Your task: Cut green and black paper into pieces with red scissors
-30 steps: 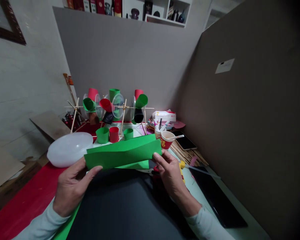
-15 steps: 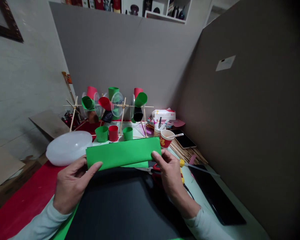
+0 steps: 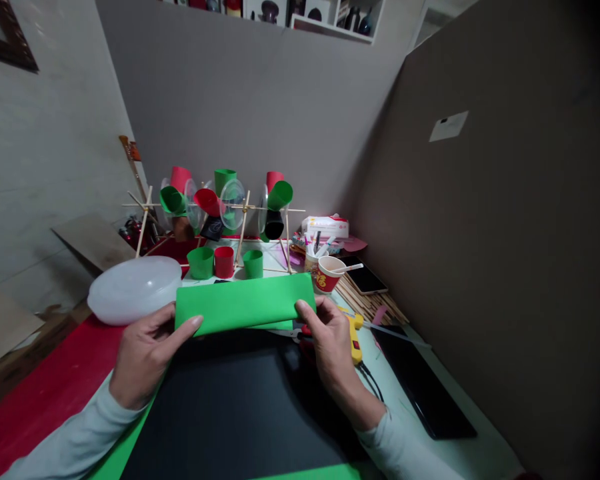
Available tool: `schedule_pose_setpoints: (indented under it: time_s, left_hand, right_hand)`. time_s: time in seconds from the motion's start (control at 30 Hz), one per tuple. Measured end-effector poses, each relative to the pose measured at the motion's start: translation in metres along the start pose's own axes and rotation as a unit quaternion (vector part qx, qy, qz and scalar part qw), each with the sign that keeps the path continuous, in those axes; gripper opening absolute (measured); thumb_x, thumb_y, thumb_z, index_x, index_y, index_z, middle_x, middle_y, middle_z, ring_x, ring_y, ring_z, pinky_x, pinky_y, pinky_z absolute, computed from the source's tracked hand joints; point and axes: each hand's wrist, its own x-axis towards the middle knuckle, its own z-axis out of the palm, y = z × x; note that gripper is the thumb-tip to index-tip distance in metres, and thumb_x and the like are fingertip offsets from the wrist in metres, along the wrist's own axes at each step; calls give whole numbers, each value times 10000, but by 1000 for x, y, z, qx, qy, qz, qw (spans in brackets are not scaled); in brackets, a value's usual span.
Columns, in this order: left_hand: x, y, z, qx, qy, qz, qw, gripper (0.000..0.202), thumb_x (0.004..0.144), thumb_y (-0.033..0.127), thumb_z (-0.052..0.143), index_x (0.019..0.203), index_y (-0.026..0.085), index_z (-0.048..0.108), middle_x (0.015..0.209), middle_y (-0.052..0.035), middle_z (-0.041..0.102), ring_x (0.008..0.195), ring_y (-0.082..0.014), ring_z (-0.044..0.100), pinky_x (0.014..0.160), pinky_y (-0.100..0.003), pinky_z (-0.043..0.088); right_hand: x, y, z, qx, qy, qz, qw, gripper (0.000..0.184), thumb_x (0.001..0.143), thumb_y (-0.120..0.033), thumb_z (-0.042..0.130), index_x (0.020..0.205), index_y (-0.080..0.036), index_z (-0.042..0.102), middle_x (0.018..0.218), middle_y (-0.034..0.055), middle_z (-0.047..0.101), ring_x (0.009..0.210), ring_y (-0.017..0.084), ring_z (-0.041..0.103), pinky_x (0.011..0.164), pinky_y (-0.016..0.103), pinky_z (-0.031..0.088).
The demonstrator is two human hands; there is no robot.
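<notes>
A folded strip of green paper (image 3: 245, 303) is stretched level between my two hands, above a large black sheet (image 3: 230, 400). My left hand (image 3: 147, 350) pinches its left end, thumb in front and fingers behind. At the other end my right hand (image 3: 333, 347) grips it the same way, thumb on the lower right corner. Scissors (image 3: 295, 335) with red handles lie just behind, partly covered by my right hand. Beside that hand rests a yellow glue gun (image 3: 355, 340) with a clear stick in it. More green paper (image 3: 310, 473) shows under the black sheet's edges.
At the back stands a wooden-stick frame (image 3: 245, 210) bearing clear discs and paper cups. A green cup (image 3: 201, 263) and others stand before it. Left is a translucent white lidded bowl (image 3: 135, 290); right are a red paper cup (image 3: 329, 275), sticks (image 3: 363, 300) and a black tablet-like slab (image 3: 423, 383).
My hands have drawn slightly closer together along the green strip, the right one moving left. The view has shifted a little, and more of the glue gun shows.
</notes>
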Motion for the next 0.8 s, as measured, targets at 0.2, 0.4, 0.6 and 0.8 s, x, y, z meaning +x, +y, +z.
schedule_pose_setpoints:
  time_s: [0.2,0.4,0.6,0.8]
  left_hand:
    - [6,-6,3,-149,-63,-150,975,326,629,306,832,816,181,597,759,5,680,716,-184,658,658,-302,575]
    - [-21,-18,-14,-61,-148,-198,967,459,693,368,786,1034,231,511,805,23,605,748,-204,651,649,-316,544]
    - [-39,-6,-22,163,-205,-85,961,525,835,393,607,1336,270,508,987,-49,696,1028,-299,673,831,-365,522]
    - [-44,-1,-20,268,-235,0,934,495,904,375,494,1384,275,556,1297,-81,690,1094,-335,677,930,-438,504]
  right_hand:
    - [-7,10,-5,-112,-27,-21,993,245,866,-417,638,815,-246,471,691,-40,530,638,166,516,605,283,422]
    - [-61,5,-26,-261,-103,-28,959,315,896,-332,571,1164,-211,458,933,62,647,784,226,632,695,330,489]
    - [-86,2,-31,-408,-160,-57,897,490,938,-263,472,1412,-158,401,957,117,684,752,274,643,641,359,454]
    - [-87,5,-25,-518,-195,-112,825,323,940,-146,431,1166,-218,650,892,95,626,789,263,615,660,336,421]
